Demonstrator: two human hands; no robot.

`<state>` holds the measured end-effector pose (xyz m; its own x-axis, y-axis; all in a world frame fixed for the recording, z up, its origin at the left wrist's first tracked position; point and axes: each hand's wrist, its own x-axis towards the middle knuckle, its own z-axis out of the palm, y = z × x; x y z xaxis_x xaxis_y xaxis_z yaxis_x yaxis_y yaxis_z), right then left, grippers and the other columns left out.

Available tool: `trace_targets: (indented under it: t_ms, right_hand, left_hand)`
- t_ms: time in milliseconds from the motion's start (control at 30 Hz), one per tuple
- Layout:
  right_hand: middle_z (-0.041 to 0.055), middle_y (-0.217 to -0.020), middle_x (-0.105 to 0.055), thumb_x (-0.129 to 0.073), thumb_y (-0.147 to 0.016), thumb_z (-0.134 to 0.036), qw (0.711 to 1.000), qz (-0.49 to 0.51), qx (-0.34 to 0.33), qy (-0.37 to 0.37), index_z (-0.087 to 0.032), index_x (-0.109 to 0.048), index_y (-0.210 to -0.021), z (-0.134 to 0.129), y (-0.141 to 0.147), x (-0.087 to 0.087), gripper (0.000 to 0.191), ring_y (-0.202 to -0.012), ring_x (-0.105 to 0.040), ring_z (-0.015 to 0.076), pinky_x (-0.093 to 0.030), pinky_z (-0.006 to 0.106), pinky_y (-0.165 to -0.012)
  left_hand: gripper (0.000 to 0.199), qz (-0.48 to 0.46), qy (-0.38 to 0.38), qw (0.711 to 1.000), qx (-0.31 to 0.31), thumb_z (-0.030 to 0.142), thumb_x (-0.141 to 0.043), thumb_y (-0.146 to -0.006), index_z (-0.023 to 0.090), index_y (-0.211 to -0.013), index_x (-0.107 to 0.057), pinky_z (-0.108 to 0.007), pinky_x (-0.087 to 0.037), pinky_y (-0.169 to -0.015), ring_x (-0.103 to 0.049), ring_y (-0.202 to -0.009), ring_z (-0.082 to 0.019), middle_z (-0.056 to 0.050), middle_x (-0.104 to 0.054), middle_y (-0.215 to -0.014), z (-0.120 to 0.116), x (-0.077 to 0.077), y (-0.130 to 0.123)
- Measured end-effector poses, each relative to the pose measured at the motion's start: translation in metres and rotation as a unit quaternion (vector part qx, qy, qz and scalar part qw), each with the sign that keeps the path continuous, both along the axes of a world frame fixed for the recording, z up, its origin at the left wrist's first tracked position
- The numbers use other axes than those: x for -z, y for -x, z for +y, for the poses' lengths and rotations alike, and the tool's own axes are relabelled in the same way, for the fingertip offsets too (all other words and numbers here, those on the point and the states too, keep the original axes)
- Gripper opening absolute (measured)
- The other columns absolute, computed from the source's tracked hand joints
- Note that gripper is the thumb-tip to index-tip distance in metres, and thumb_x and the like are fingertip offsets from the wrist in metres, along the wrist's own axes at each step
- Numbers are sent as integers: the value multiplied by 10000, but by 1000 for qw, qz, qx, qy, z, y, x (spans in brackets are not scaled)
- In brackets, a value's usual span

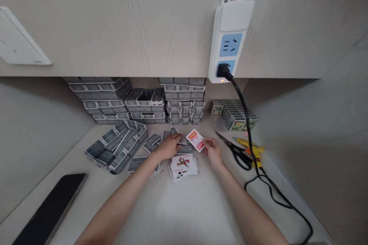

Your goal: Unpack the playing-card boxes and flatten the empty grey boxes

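My right hand (212, 151) pinches a red, yellow and white card (195, 140) by its lower right corner, above the desk. My left hand (169, 146) reaches over cards lying at the middle; its fingers are closed around the edge of a grey-patterned card (183, 141). Just below both hands lies a loose pile of face-up cards (183, 162), a joker on top. More grey-backed cards (152, 142) are spread left of my left hand. Further left sits an open tray built of folded grey cards (116, 146).
Boxes made of grey cards (185, 93) stand stacked at the back. Boxed card packs (237, 114) are behind right. Scissors (240, 155), a yellow glue gun (254, 151) and a black cable (247, 116) lie right. A black slab (50, 208) lies left; a power strip (231, 40) hangs above.
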<state>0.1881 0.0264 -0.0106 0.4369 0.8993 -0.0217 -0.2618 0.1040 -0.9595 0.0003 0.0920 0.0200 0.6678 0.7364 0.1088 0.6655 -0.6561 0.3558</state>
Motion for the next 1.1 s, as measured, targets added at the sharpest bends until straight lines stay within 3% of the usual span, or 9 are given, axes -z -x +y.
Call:
trace_targets:
  t_ms: [100, 233, 367, 533, 800, 967, 1100]
  right_hand:
    - [-84, -420, -457, -671, -600, -389, 1000, 0, -7, 0, -176, -497, -685, -1, 0, -2, 288, -313, -340, 59, -303, 193, -307]
    - [-91, -425, -456, -641, -632, -421, 1000, 2, 0, -4, -188, -483, -713, -2, 1, -4, 292, -300, -330, 56, -309, 194, -311]
    - [-77, -474, -510, -622, -646, -434, 1000, -8, 10, 3, -183, -519, -815, -3, 5, -4, 320, -296, -334, 59, -302, 204, -312]
    - [-60, -423, -489, -610, -647, -442, 996, -58, -68, 19, -140, -594, -806, -8, 14, -7, 341, -298, -331, 62, -279, 202, -313]
    - [-43, -471, -512, -603, -666, -441, 982, -111, -150, 1, -160, -595, -771, -20, 25, -18, 300, -346, -383, 69, -286, 184, -326]
    - [-69, -415, -463, -557, -716, -463, 976, -104, -189, -12, -165, -578, -815, -23, 25, -19, 315, -310, -356, 64, -279, 182, -325]
    - [-55, -416, -495, -463, -762, -525, 968, -39, -247, -10, -170, -549, -788, -28, 28, -22, 366, -312, -417, 79, -326, 191, -348]
  left_hand:
    - [381, -13, -12, 1000, -3, 211, -507, -753, 158, -1131, -507, -341, -342, -943, -476, -1078, -218, -103, -530, -1147, 0, -2, -4]
    - [479, -63, -36, 995, -64, 285, -585, -710, 176, -1164, -479, -318, -372, -915, -495, -1036, -217, -90, -489, -1130, -10, -14, -2]
    - [504, -162, -51, 978, -121, 386, -550, -738, 234, -1204, -430, -314, -396, -890, -490, -1026, -194, -59, -452, -1139, -29, -22, 1]
    - [502, -232, -45, 962, -137, 392, -552, -742, 257, -1206, -420, -322, -359, -946, -437, -1097, -186, -50, -427, -1148, -56, -14, -1]
    - [521, -233, -13, 966, -113, 305, -576, -740, 282, -1225, -385, -347, -339, -989, -385, -1185, -190, -44, -340, -1302, -66, 4, -2]
    - [559, -224, -28, 969, -105, 366, -557, -749, 295, -1264, -353, -344, -337, -998, -363, -1211, -195, -39, -305, -1368, -68, 3, -2]
    - [501, -209, -63, 971, -93, 387, -517, -772, 305, -1250, -391, -370, -343, -993, -391, -1186, -204, -29, -333, -1364, -71, -1, -2]
